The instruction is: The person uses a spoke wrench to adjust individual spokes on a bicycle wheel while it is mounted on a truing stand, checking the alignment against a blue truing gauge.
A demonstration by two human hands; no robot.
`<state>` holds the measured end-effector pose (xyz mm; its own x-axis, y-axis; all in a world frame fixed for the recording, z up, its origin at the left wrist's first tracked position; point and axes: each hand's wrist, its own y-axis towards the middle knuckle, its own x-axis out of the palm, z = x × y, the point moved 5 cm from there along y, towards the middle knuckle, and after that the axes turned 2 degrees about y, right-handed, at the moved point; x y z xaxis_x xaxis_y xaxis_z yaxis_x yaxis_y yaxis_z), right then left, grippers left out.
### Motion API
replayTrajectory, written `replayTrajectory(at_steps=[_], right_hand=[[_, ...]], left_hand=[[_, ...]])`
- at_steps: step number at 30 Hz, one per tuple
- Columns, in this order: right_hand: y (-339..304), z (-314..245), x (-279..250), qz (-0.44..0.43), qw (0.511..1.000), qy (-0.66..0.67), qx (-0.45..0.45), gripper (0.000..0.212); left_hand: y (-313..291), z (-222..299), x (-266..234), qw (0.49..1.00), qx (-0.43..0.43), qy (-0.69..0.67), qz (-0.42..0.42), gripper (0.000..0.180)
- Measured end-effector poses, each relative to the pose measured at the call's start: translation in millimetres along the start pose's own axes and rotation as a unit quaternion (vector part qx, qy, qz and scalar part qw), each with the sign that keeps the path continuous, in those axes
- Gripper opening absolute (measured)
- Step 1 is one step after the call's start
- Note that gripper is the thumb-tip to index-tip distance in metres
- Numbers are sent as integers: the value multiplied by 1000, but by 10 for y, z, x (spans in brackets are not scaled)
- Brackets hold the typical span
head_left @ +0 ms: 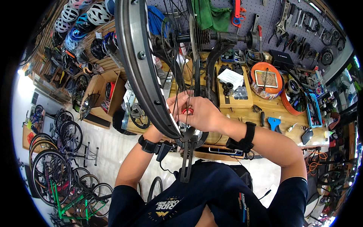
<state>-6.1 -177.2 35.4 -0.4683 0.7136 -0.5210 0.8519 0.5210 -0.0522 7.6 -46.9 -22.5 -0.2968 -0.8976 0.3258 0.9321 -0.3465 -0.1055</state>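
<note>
A bicycle wheel stands upright in a black truing stand [212, 64], its dark rim [133, 56] curving down toward me. The axle and cassette [202, 38] sit at the far end, between the stand's arms. My left hand [179, 103] is partly behind the rim, its fingers closed around the thin spokes close to my right fingertips. My right hand [206, 114] is closed on a small round red spoke wrench [186, 111] among the spokes, just above the rim's near end. The left fingertips are partly hidden by spokes.
The wooden bench [242, 113] bears a cardboard tray of parts [236, 99], an orange round container [266, 80], a blue scraper-like tool [274, 123] and a blue basket [314, 109]. Tools hang on the pegboard [261, 11]. Helmets [99, 14] and bicycles [64, 166] are at left.
</note>
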Motion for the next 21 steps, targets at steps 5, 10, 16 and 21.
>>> replayTrajectory(at_steps=[5, 10, 16, 21], right_hand=[[155, 228, 216, 29, 998, 35, -35, 33], [34, 258, 108, -291, 853, 431, 44, 23], [-8, 270, 49, -312, 850, 425, -2, 29], [19, 207, 45, -300, 883, 360, -20, 28]], left_hand=[[25, -4, -5, 1000, 12, 12, 5, 50], [-66, 163, 145, 1000, 5, 23, -16, 56], [-60, 179, 214, 999, 20, 15, -39, 60], [-104, 215, 220, 999, 8, 12, -30, 58]])
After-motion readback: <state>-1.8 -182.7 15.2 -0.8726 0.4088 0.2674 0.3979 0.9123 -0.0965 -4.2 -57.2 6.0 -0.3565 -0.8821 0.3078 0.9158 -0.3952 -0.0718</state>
